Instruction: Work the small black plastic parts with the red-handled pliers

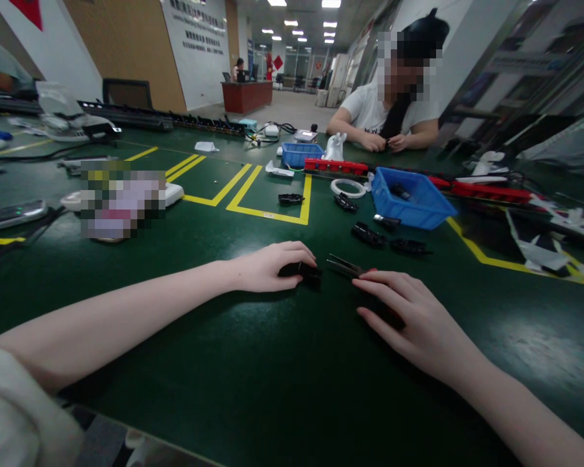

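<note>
In the head view, I see the left hand (282,266) curled over the counter (233,376), thumb and fingers closed round a small black part (313,275). The right hand (403,305) holds a fine-tipped tool (348,266), pliers or tweezers, I can't tell which. It lies at three o'clock from the part, tips slightly parted and just short of it.

To work well here, I'd keep the left grip low and steady, leave the part's near end exposed, and bring the tips in straight, squeezing gently, fingertips clear of the points.

At two o'clock from the part sits a blue bin (418,215) with at least one dark piece (400,191) inside; its near wall hides the rest. More black pieces (368,234) lie outside it, on its near and left sides. Towards twelve o'clock, well beyond the hands, stands a smaller blue tray (302,159); I can't make out its contents.
</note>
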Motion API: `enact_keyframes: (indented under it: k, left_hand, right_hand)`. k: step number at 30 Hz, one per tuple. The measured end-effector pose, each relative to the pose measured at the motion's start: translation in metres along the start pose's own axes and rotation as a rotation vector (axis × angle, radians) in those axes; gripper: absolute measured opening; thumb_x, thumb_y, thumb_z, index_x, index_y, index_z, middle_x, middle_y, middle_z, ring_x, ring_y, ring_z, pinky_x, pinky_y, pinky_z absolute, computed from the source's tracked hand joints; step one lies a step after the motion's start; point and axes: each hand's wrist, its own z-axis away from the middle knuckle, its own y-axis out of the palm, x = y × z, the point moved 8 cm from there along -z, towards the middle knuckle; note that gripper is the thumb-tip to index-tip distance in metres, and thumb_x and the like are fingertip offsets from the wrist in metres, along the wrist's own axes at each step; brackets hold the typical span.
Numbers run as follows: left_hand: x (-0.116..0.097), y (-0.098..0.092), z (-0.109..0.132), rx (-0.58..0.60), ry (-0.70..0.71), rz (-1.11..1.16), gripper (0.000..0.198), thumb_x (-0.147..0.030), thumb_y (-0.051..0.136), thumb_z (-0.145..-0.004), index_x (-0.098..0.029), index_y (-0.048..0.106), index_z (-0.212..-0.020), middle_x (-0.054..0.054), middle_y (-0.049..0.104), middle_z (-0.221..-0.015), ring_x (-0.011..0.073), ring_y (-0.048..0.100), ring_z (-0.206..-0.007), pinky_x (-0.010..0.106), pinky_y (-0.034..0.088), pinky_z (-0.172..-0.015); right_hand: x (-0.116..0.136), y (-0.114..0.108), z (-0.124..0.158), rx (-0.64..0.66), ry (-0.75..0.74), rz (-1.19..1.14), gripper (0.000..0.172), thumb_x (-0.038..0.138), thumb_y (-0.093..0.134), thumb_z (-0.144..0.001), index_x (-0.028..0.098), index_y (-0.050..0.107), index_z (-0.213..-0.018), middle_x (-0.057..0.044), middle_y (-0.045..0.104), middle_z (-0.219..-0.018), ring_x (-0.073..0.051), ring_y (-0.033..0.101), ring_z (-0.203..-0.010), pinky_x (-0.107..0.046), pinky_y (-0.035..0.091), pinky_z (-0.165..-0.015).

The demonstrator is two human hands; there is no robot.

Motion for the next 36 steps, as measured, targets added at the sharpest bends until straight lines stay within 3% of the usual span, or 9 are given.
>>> enact_keyframes:
  k: [6, 14, 22, 30, 36]
  left_hand:
    - [-0.004, 0.000, 0.002, -0.002, 0.024, -0.005, 0.013, -0.016, 0.061, -0.088, -0.016, 0.062, -0.100, 0.010, 0.057, -0.120, 0.0206, 0.059, -0.112, 0.037, 0.051, -0.096]
    - [-0.036, 0.015, 0.001, 0.012, 0.164, -0.162, 0.018, -0.019, 0.056, -0.092, -0.016, 0.060, -0.110, 0.013, 0.057, -0.124, 0.0221, 0.058, -0.114, 0.036, 0.052, -0.097]
    - [-0.040, 0.011, 0.002, -0.053, 0.178, -0.106, 0.011, -0.024, 0.057, -0.093, -0.016, 0.060, -0.100, 0.012, 0.058, -0.121, 0.0211, 0.059, -0.114, 0.035, 0.054, -0.096]
    - [-0.042, 0.006, 0.001, -0.102, 0.169, -0.105, 0.013, -0.027, 0.061, -0.091, -0.017, 0.059, -0.099, 0.011, 0.058, -0.120, 0.0212, 0.059, -0.113, 0.038, 0.053, -0.097]
    - [-0.042, 0.008, -0.001, -0.073, 0.145, -0.071, 0.024, -0.028, 0.064, -0.089, -0.017, 0.056, -0.110, 0.011, 0.058, -0.120, 0.0211, 0.058, -0.114, 0.038, 0.052, -0.099]
  right_hand:
    - [0.012, 0.004, -0.005, -0.013, -0.036, 0.021, 0.036, 0.027, 0.055, -0.092, 0.018, 0.055, -0.127, -0.013, 0.060, -0.123, -0.027, 0.056, -0.114, -0.047, 0.049, -0.094]
    - [0.026, 0.004, -0.005, -0.080, -0.149, 0.036, 0.037, 0.020, 0.056, -0.090, 0.019, 0.059, -0.127, -0.013, 0.064, -0.116, -0.026, 0.061, -0.105, -0.044, 0.052, -0.088]
    - [0.042, -0.005, -0.005, -0.172, -0.280, 0.084, 0.025, 0.015, 0.055, -0.090, 0.018, 0.065, -0.112, -0.006, 0.067, -0.089, -0.018, 0.062, -0.082, -0.036, 0.054, -0.078]
    - [0.048, -0.017, 0.003, -0.280, -0.380, 0.116, 0.024, 0.009, 0.063, -0.084, 0.014, 0.063, -0.106, -0.008, 0.069, -0.089, -0.016, 0.063, -0.077, -0.033, 0.055, -0.072]
    - [0.049, -0.021, 0.013, -0.322, -0.335, 0.122, 0.035, 0.011, 0.063, -0.085, 0.025, 0.061, -0.117, -0.001, 0.072, -0.094, -0.017, 0.067, -0.083, -0.034, 0.057, -0.080]
